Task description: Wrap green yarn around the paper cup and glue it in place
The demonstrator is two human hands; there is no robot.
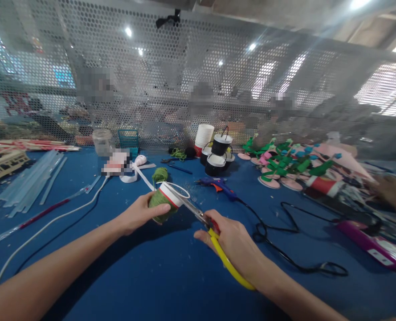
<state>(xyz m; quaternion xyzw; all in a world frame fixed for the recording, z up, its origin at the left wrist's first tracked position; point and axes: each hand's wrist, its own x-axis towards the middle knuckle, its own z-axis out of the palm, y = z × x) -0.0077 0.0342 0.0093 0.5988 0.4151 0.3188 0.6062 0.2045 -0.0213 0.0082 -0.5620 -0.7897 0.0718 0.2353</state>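
Observation:
My left hand (143, 211) is wrapped round a paper cup (166, 201), tilted, with green yarn round its lower part and a red band under its white rim. White cord or ribbon (179, 189) loops at the rim. In my right hand (229, 234) is a pair of scissors (229, 263) with yellow and red handles; their blades reach the cup's rim. Whether they touch the cord I cannot tell. Just behind the cup sits a ball of green yarn (160, 174). A white ribbon (143, 176) runs from the cup to a small white roll.
A blue glue gun (218, 183) lies beyond my right hand, its black cable trailing to a purple power strip (368, 243). Black-and-white cups (215, 164) and green-and-pink crafts (284, 165) stand behind. Glue sticks (30, 178) lie left. Another person's hand (391, 187) shows at right.

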